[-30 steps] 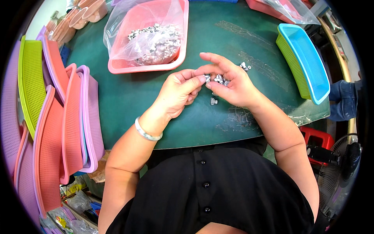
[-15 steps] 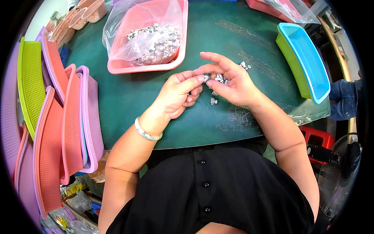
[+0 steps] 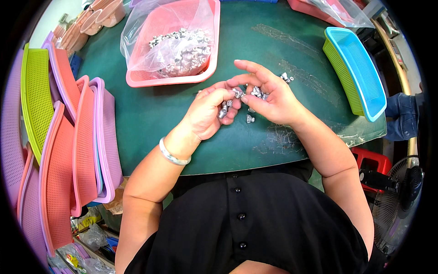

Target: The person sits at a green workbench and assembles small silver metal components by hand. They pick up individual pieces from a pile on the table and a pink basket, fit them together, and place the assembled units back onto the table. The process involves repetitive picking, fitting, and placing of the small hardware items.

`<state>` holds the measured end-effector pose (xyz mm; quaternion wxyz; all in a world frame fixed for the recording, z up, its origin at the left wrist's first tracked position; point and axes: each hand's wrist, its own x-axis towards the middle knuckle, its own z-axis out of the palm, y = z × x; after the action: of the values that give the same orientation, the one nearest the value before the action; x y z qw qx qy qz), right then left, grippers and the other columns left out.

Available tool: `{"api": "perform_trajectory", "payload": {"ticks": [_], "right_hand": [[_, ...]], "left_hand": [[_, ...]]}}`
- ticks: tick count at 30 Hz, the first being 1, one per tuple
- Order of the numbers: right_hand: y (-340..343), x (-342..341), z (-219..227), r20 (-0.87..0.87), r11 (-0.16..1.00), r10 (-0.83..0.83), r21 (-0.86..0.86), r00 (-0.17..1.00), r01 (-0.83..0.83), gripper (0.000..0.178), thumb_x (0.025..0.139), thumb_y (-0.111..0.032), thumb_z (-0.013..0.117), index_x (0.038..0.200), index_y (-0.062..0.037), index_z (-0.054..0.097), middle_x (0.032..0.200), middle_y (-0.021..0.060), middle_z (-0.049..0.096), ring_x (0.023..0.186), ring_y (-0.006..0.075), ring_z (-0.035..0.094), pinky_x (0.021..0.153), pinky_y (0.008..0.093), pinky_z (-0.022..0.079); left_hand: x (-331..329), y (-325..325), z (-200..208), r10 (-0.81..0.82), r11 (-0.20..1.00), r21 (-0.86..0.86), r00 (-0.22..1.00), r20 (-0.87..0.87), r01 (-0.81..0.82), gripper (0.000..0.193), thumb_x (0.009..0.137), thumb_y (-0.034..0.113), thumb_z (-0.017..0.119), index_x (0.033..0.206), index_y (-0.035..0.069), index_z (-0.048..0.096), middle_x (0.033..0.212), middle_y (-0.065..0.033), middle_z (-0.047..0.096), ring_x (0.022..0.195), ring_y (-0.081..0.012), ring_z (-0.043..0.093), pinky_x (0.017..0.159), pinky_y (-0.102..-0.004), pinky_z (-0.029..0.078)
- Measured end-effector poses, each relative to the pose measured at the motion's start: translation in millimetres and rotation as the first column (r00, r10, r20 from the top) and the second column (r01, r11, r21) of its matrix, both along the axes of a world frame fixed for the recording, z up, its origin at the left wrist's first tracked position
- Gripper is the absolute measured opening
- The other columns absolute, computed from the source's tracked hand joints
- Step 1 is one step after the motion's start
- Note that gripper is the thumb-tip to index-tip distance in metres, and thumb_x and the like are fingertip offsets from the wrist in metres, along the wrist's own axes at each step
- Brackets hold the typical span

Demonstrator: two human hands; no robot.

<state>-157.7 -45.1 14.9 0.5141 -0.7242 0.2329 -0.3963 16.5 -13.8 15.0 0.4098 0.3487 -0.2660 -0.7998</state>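
My left hand [image 3: 203, 112] is curled, with small silver ribbed metal pieces [image 3: 223, 110] lying in its bent fingers. At its thumb tip is one more silver piece [image 3: 237, 93], which the thumb and a finger of my right hand [image 3: 278, 98] also pinch. Another finger of the right hand stretches out above. Partly hidden by the right hand, several similar pieces [image 3: 257, 92] lie on the green table [image 3: 219, 153]. A single loose piece [image 3: 250, 119] lies nearer me, and a couple more [image 3: 286, 77] rest beyond the right hand.
Beyond my left hand, a pink basket [image 3: 171, 81] holds a clear plastic bag [image 3: 137, 45] of similar pieces. Stacked coloured baskets [image 3: 84, 146] line the left side. A blue and green basket [image 3: 358, 73] stands at the right; a black fan [image 3: 401, 196] is below it.
My left fingers have opened slightly and turned, so the silver pieces in them now show. The piece at the fingertips has shifted a little. My right hand has hardly moved.
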Motion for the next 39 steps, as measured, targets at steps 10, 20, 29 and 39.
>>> {"api": "perform_trajectory", "payload": {"ticks": [10,20,29,39], "right_hand": [[0,4,-3,-0.118,0.982,-0.054,-0.185,0.992,0.032,0.070,0.073,0.004,0.056,0.135,-0.0090,0.025,0.106,0.0159,0.058,0.093,0.0260,0.059,0.078,0.0324,0.047],[3,5,-1,-0.197,0.972,-0.056,-0.234,0.979,0.008,0.076,0.071,0.005,0.058,0.136,-0.0104,0.022,0.113,0.0202,0.052,0.098,0.0314,0.057,0.078,0.0340,0.048],[0,-1,2,-0.115,0.997,0.010,0.073,0.993,-0.001,0.064,0.074,0.003,0.059,0.130,-0.0067,0.031,0.097,0.0079,0.056,0.081,0.0091,0.054,0.064,0.0227,0.043],[0,-2,7,0.027,0.977,0.035,0.208,0.999,-0.040,0.051,0.079,0.003,0.054,0.125,-0.0036,0.034,0.091,0.0030,0.058,0.086,0.0083,0.053,0.074,0.0229,0.041]], "left_hand": [[-10,3,-3,0.098,0.982,-0.178,0.966,0.240,-0.056,0.015,0.078,0.012,0.064,0.089,0.008,0.056,0.074,0.0021,0.051,0.061,-0.0050,0.046,0.048,-0.0178,0.036],[-10,4,-7,0.146,0.881,-0.472,0.928,0.343,0.036,0.017,0.081,0.000,0.059,0.097,-0.003,0.061,0.088,-0.0037,0.060,0.080,-0.0083,0.053,0.074,-0.0220,0.045],[-7,2,-9,0.319,0.892,-0.387,0.932,0.171,-0.234,0.010,0.081,0.006,0.061,0.092,0.004,0.063,0.077,0.0013,0.060,0.056,-0.0016,0.043,0.047,-0.0162,0.032],[-8,4,-14,0.420,0.731,-0.656,0.881,0.215,-0.189,0.020,0.080,-0.001,0.061,0.100,0.000,0.061,0.078,0.0019,0.055,0.066,-0.0025,0.045,0.062,-0.0145,0.039]]}}
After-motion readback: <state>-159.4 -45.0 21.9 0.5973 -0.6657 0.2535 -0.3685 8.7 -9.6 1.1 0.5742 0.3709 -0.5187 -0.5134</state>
